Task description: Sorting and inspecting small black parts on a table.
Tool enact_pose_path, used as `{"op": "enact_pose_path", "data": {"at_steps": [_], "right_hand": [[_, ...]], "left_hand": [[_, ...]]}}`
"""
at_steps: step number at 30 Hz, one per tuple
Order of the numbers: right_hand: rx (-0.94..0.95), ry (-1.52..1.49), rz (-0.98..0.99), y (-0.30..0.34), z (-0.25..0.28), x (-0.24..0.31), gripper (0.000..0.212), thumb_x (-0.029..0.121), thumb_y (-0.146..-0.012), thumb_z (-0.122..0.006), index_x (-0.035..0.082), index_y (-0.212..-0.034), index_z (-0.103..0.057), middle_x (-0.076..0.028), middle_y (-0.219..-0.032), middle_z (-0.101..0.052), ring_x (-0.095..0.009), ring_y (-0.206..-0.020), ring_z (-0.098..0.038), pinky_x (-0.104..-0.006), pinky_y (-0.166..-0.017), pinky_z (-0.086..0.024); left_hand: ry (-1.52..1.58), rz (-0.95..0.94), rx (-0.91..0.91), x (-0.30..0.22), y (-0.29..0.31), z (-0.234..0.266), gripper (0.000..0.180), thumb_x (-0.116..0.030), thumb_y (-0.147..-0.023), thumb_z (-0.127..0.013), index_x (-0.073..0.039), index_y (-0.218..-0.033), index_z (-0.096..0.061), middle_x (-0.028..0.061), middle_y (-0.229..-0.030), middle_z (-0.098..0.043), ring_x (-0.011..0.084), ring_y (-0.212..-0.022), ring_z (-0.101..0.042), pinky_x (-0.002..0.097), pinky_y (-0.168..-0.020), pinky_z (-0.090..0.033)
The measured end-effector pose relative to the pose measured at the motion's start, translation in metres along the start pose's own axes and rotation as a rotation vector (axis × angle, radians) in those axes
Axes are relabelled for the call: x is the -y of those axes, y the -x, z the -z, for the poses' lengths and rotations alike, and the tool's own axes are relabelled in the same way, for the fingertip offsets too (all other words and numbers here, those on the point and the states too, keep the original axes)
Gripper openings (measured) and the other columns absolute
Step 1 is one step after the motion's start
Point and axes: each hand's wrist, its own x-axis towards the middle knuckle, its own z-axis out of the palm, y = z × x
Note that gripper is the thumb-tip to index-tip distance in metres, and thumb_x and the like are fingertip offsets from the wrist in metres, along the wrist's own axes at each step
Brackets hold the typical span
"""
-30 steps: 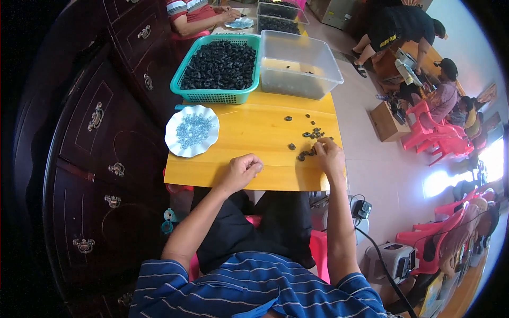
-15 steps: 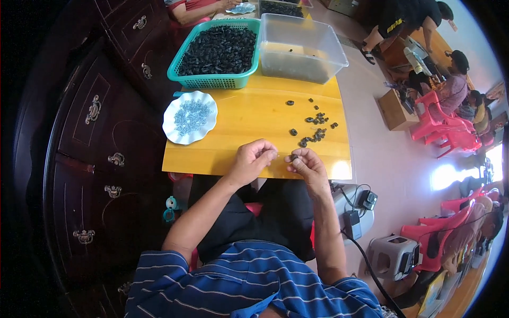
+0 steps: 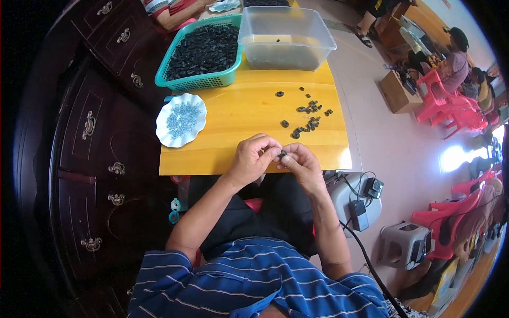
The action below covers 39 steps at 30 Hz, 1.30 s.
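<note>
Head view only.

Both hands are met at the near edge of the surface [image 3: 233,122], just below the loose pile [image 3: 307,119]. A small black ring [image 3: 282,154] is pinched between them. Left hand [image 3: 253,159]: fingers curled together, tips closed against the ring. Right hand [image 3: 298,161]: fingers also together, clamped on the ring from the other side. Whether a second small part is held inside the pinch cannot be told; it is hidden by the fingertips.

Judgement on doing this step well:
- The ring is best kept over the surface, not over the lap, so a slip is caught.
- The grip should be kept at the fingertips only, ring turned so its face can be seen.
- Light pressure is advised; a small ring is easily flicked away.

Counts, placed relative to the pile:
- Pile: roughly a dozen to fifteen black rings; exact count not readable. One stray is beyond it, toward the tub.
- Green basket [image 3: 175,82]: one, beyond and left of the pile, full of black parts, uncountable.
- Clear tub [image 3: 318,42]: one, straight beyond the pile, a few dark parts inside.
- White plate [image 3: 161,124]: one, left of the pile, holding many small grey bits, uncountable.
- Ring in hand: one seen.

Other people's hands are seen beyond the basket, apart from this work.
</note>
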Motion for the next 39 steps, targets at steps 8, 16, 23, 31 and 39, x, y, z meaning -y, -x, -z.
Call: {"op": "enact_pose_path", "data": {"at_steps": [8,16,23,31,39], "right_hand": [[-0.025,-0.142,-0.028,0.003,0.008,0.002,0.018,0.008,-0.100,-0.059,0.002,-0.117,-0.057,-0.005,-0.102,-0.067,-0.012,-0.090,-0.065,-0.0263,-0.085,-0.054],[-0.168,-0.276,0.004,0.003,0.012,0.013,0.016,0.014,-0.100,-0.061,0.009,-0.115,-0.058,-0.006,-0.102,-0.069,-0.012,-0.084,-0.065,-0.0253,-0.080,-0.052],[-0.408,-0.359,0.065,0.001,0.022,0.013,0.017,0.013,-0.100,-0.061,0.012,-0.116,-0.056,-0.007,-0.106,-0.069,-0.012,-0.083,-0.065,-0.0260,-0.079,-0.053],[-0.416,-0.343,0.076,0.000,0.022,0.016,0.016,0.014,-0.101,-0.058,0.011,-0.117,-0.055,-0.008,-0.108,-0.069,-0.012,-0.085,-0.066,-0.0268,-0.080,-0.054],[-0.387,-0.374,0.070,0.001,0.022,0.015,0.017,0.014,-0.101,-0.059,0.010,-0.117,-0.057,-0.007,-0.108,-0.069,-0.012,-0.084,-0.065,-0.0253,-0.080,-0.053]], "left_hand": [[-0.265,-0.314,0.000,-0.012,-0.006,-0.008,0.013,-0.002,-0.090,-0.066,0.002,-0.101,-0.071,0.0131,-0.092,-0.070,0.0225,-0.082,-0.069,0.0289,-0.072,-0.054],[-0.127,-0.084,-0.068,0.009,-0.039,-0.020,0.017,-0.004,-0.089,-0.068,0.001,-0.104,-0.071,0.0138,-0.091,-0.070,0.0226,-0.069,-0.068,0.0292,-0.065,-0.053],[-0.602,-0.217,0.037,0.032,-0.073,-0.051,0.020,-0.013,-0.082,-0.072,-0.004,-0.099,-0.072,0.0123,-0.097,-0.068,0.0310,-0.090,-0.066,0.0399,-0.079,-0.054],[-0.824,-0.200,0.139,0.040,-0.087,-0.070,0.018,-0.013,-0.083,-0.068,-0.007,-0.099,-0.073,0.0122,-0.100,-0.067,0.0328,-0.101,-0.061,0.0437,-0.086,-0.051],[-0.675,-0.144,0.081,0.032,-0.089,-0.061,0.009,-0.012,-0.086,-0.064,-0.006,-0.092,-0.065,0.0131,-0.090,-0.068,0.0336,-0.092,-0.063,0.0451,-0.081,-0.051]]}}
